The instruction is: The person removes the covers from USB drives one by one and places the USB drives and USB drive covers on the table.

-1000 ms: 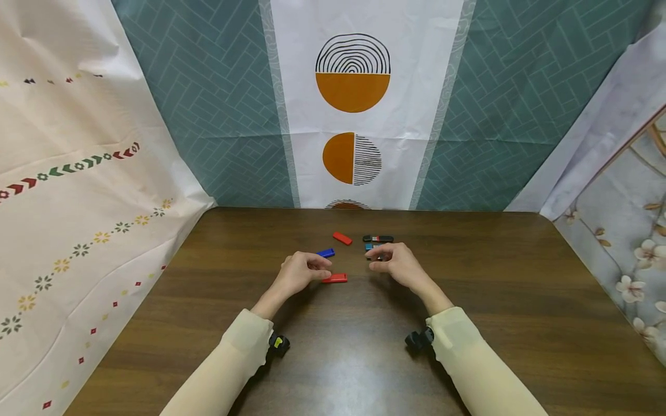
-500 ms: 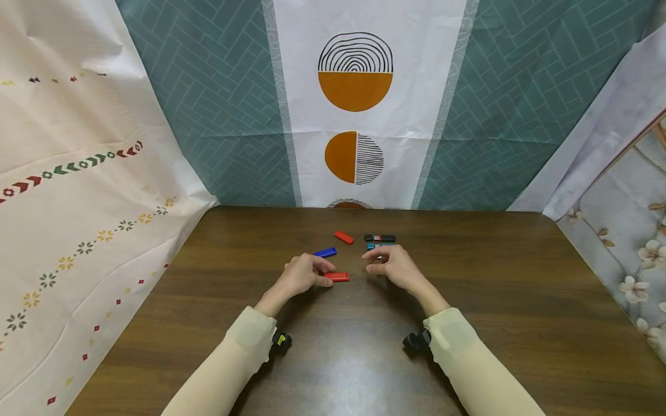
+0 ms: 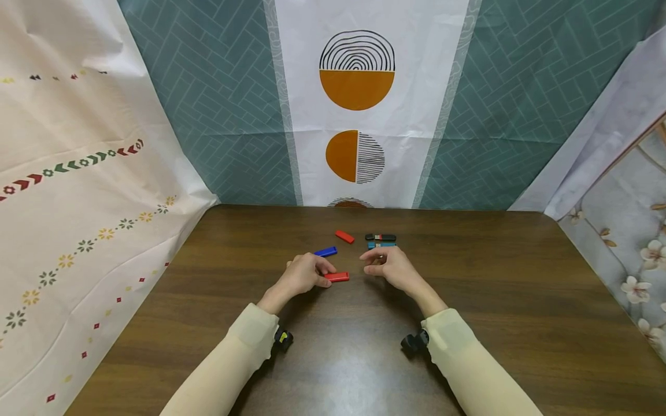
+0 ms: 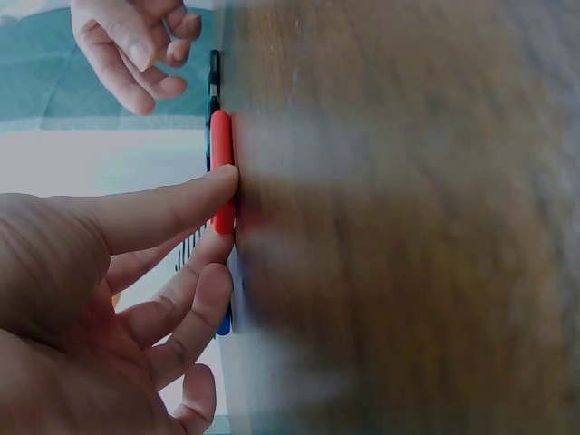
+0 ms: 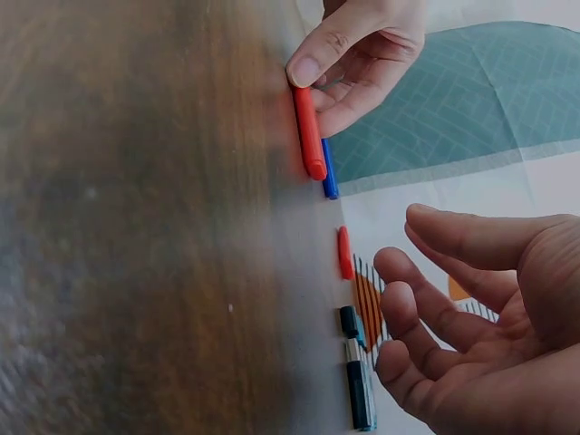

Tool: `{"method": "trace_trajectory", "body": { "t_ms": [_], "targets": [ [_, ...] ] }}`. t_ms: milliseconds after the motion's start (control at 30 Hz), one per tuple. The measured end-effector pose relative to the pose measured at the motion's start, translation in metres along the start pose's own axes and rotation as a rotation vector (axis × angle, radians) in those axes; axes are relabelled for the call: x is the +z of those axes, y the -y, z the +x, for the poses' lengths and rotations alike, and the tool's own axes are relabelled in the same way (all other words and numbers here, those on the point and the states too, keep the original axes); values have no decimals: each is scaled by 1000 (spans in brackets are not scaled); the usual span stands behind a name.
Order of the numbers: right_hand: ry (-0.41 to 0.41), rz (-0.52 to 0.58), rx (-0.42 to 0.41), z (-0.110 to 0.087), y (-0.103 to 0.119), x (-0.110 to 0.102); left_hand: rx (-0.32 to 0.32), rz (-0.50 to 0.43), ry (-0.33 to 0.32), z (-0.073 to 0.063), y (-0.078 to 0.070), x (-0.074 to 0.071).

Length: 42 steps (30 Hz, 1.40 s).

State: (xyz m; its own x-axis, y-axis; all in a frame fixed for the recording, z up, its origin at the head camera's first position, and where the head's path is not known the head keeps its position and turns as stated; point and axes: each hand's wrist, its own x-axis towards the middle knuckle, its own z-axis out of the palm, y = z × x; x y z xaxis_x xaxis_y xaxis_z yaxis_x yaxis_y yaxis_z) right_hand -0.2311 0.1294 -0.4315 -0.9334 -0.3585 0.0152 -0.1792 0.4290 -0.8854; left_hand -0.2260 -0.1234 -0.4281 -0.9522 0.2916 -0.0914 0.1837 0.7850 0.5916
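Observation:
My left hand (image 3: 302, 274) pinches the left end of a red USB stick (image 3: 338, 277) between thumb and fingers; the stick lies flat on the dark wooden table (image 3: 333, 358). In the left wrist view the thumb crosses the front of that red stick (image 4: 222, 136). Just behind this hand lies a blue USB stick (image 3: 326, 252), partly covered by it. Fingers loosely bent and holding nothing, my right hand (image 3: 392, 267) hovers in front of a teal USB stick (image 3: 382, 245). A black USB stick (image 3: 381, 237) lies behind that, its metal plug showing between cap and body.
Farther back lies a shorter red stick-like piece (image 3: 344, 236). A patterned cloth (image 3: 359, 115) hangs behind the table's rear edge, with more cloth on the left (image 3: 93, 231) and right (image 3: 624, 231) sides. Each wrist wears a small black camera.
My left thumb has moved to the near side of the red stick, which stays put. My right hand has drifted slightly left, uncovering more of the teal stick.

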Motion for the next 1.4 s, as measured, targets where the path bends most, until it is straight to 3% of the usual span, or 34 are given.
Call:
{"method": "trace_trajectory", "body": {
  "t_ms": [167,500,1400],
  "targets": [
    [-2,-5,2,-1,1,-1,2,-9,5,1,2,0],
    [-11,4,11,-4,1,-7,12,-117,-10,0,-1,1],
    [-65,-8,16,-13,-1,-30,136,-230,-25,14,-46,12]
  ]
}}
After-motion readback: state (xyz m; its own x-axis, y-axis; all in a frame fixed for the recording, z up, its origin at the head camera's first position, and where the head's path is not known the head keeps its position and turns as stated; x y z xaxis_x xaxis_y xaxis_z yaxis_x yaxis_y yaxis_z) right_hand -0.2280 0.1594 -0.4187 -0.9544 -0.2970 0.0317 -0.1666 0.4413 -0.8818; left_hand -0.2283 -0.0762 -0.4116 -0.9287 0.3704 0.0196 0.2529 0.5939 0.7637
